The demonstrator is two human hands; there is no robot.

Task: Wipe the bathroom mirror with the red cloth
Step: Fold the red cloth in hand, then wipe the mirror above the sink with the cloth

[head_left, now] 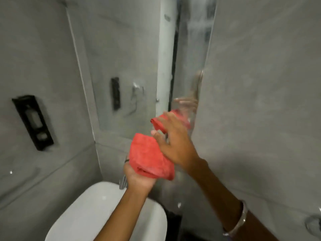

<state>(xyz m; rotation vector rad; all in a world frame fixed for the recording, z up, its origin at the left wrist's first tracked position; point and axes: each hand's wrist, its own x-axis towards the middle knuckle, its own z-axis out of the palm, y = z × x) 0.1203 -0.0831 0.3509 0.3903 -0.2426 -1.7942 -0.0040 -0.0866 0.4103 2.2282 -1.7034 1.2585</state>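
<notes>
The folded red terry cloth [151,156] is in front of the lower edge of the frameless wall mirror [125,70], not yet on the glass. The left hand [139,176] is closed around its lower end from below. The right hand [173,145] has its fingers spread and lies at the cloth's upper right side; I cannot tell if it grips the cloth or only touches it. I judge that the step in hand is preparing the cloth, perhaps passing it between the 2 hands, before the wiping begins. The next move calls for 1 hand to take a firm hold and press the flat cloth to the glass.

The picture is blurred by motion. The mirror's right part shows a reflection of the cloth and a hand, hard to read. The white basin [104,211] is cut off below.
</notes>
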